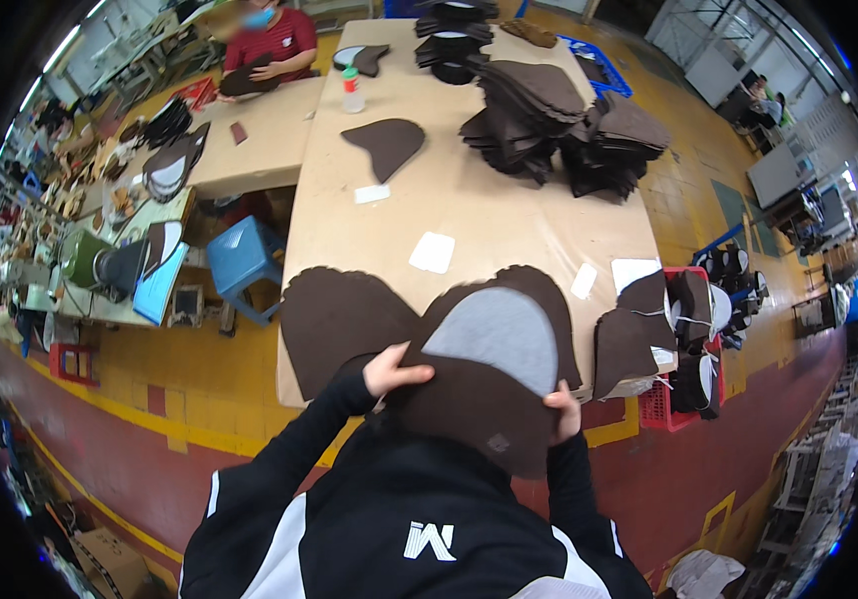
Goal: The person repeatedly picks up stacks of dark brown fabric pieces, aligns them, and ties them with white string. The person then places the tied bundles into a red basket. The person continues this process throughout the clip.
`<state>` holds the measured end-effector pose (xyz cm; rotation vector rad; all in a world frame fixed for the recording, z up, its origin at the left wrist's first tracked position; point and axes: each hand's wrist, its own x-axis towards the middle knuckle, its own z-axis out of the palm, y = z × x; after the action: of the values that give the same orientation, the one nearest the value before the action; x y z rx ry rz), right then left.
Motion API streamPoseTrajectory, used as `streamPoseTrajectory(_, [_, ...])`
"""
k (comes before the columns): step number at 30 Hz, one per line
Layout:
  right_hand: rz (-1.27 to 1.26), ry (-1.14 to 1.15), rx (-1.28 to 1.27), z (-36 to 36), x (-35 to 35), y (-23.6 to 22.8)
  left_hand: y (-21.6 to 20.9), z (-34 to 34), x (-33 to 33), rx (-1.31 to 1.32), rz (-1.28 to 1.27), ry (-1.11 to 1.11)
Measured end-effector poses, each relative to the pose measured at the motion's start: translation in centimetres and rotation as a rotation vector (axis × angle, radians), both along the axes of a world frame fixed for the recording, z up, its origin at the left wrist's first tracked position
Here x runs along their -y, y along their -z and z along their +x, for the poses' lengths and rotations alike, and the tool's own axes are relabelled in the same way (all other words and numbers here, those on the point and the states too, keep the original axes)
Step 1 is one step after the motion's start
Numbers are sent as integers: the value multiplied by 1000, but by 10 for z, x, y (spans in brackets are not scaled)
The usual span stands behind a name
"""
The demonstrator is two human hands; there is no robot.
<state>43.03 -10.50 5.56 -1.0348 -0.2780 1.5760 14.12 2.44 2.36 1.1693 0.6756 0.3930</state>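
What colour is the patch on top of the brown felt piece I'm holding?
Light grey patch, set on the dark brown felt piece; the head view shows it.

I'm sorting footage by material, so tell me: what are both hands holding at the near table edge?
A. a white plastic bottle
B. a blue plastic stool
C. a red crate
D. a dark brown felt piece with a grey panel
D: the left hand and right hand grip opposite sides of the dark brown felt piece, whose grey panel faces up.

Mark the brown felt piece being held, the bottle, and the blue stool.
Felt piece (479,399): head view, on its brown lower half.
Bottle (352,92): head view, on its clear body.
Blue stool (242,250): head view, on its seat.
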Motion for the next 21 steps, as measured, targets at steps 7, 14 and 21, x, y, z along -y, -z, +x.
streamPoseTrajectory(7, [-196, -376, 177, 35, 44, 17, 12, 28, 85, -489, 108, -69])
streamPoseTrajectory(14, [223, -313, 598, 119, -6, 2, -44, 112, 53, -320, 745, -340])
streamPoseTrajectory(21, [776, -329, 933, 166, -99, 87, 30, 167, 19, -159, 887, -465])
